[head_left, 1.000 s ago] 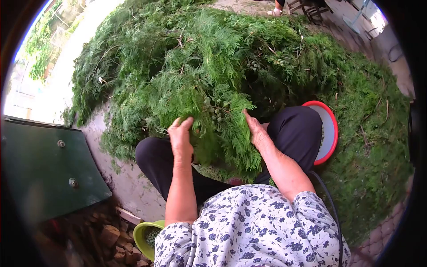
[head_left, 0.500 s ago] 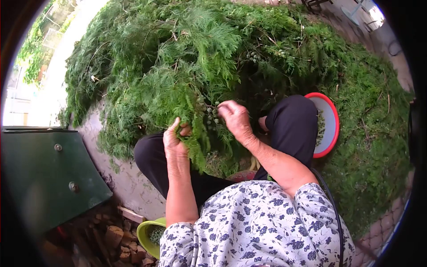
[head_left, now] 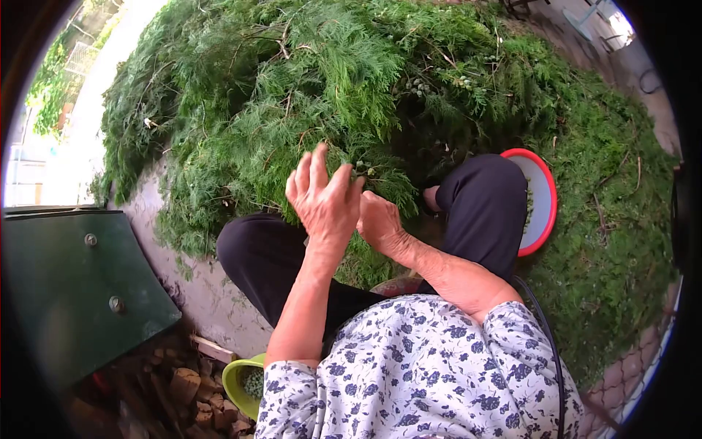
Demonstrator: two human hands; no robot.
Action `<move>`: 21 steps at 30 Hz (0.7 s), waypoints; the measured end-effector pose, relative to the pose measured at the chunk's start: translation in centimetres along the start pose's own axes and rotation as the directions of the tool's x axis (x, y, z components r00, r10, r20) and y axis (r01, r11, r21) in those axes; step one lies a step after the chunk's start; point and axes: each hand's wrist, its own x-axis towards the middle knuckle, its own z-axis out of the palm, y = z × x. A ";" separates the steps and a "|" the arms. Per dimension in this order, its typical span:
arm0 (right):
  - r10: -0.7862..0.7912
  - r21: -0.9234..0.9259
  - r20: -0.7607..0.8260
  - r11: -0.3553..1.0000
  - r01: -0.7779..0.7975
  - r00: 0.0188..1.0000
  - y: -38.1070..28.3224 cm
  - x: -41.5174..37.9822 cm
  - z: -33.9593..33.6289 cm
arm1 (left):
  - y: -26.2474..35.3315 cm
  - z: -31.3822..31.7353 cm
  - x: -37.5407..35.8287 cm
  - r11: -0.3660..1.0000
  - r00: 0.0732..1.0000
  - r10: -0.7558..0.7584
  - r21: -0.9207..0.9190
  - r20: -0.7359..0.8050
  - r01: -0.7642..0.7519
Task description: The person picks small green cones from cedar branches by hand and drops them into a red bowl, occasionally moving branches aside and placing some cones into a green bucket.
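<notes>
My left hand is raised over the heap of green conifer branches, its fingers stretched up and apart, with foliage behind it. Close against it on the right is my right hand, its fingers curled in; whatever they hold is hidden. Just above the two hands, small round green cones show among the sprays of a branch. Another cluster of cones hangs farther back in the heap.
By my right knee stands a red-rimmed basin with small green pieces inside. A yellow-green bucket of cones sits at lower left, beside chopped wood and a dark green metal panel. Loose greenery covers the ground at right.
My left hand has let go of the green spray and moved up and right, its fingers spreading. The right hand has come slightly down and its fingers have curled in.
</notes>
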 end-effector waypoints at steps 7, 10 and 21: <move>-0.132 -0.092 -0.072 0.988 0.125 0.989 0.9 -0.1 0.0 | -6.4 4.2 1.6 0.779 0.663 -0.612 0.188 0.430 0.598; -0.115 -0.032 -0.051 0.993 0.114 0.992 0.5 -0.1 -0.6 | -7.6 6.4 -0.8 0.443 0.554 -0.729 -0.341 0.401 0.829; -0.072 0.131 -0.351 0.983 0.125 0.934 1.0 4.4 -1.1 | -6.6 7.8 -2.1 -0.448 0.353 -0.623 -0.689 0.698 0.569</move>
